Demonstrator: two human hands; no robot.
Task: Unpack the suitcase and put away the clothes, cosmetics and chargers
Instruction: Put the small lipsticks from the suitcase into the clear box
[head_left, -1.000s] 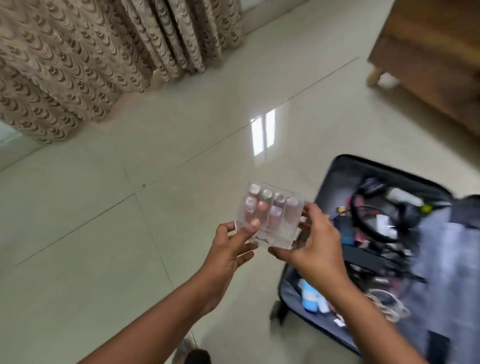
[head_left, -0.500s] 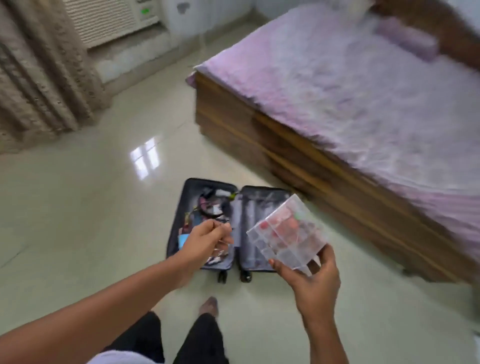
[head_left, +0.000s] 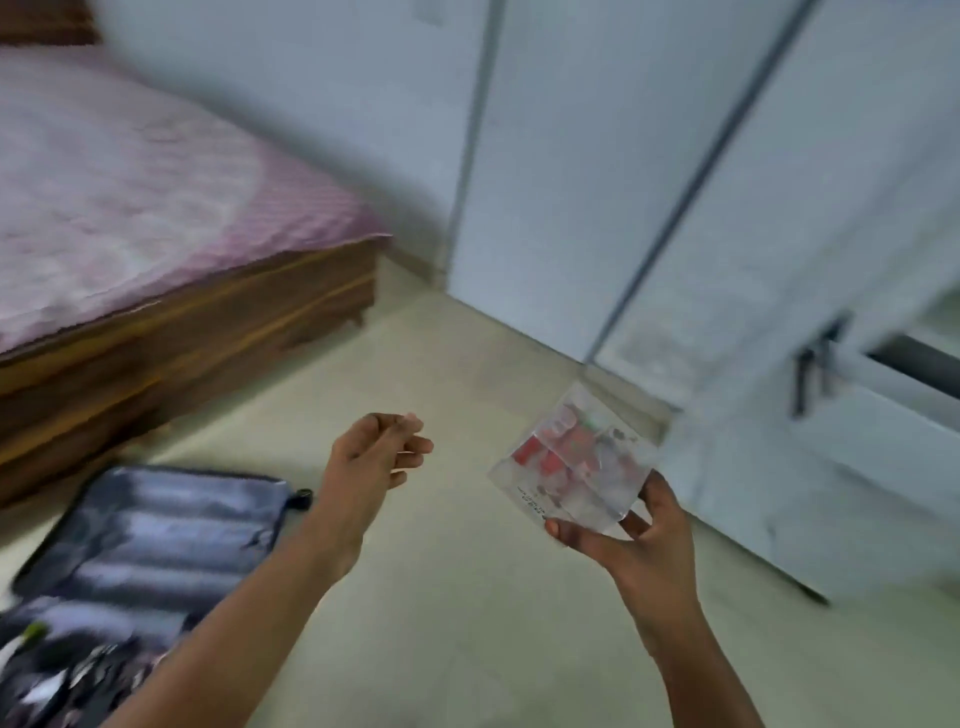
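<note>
My right hand (head_left: 631, 538) grips a clear plastic cosmetics box (head_left: 574, 462) from below, with red and pink items blurred inside. It is held in the air in front of the white wardrobe (head_left: 675, 208). My left hand (head_left: 376, 457) hangs in mid-air to the left of the box, fingers loosely curled and holding nothing. The open dark suitcase (head_left: 156, 530) lies on the floor at the lower left, with cables and small items in its near half.
A bed with a pink cover (head_left: 130, 182) on a wooden frame (head_left: 208, 332) stands at the left. The wardrobe doors fill the right, with a dark handle (head_left: 808, 374) on a low drawer. Pale tiled floor (head_left: 467, 597) lies between.
My view has swung right from the curtain and suitcase to the wardrobe. My left hand let go of the box; my right hand alone carries it toward the wardrobe.
</note>
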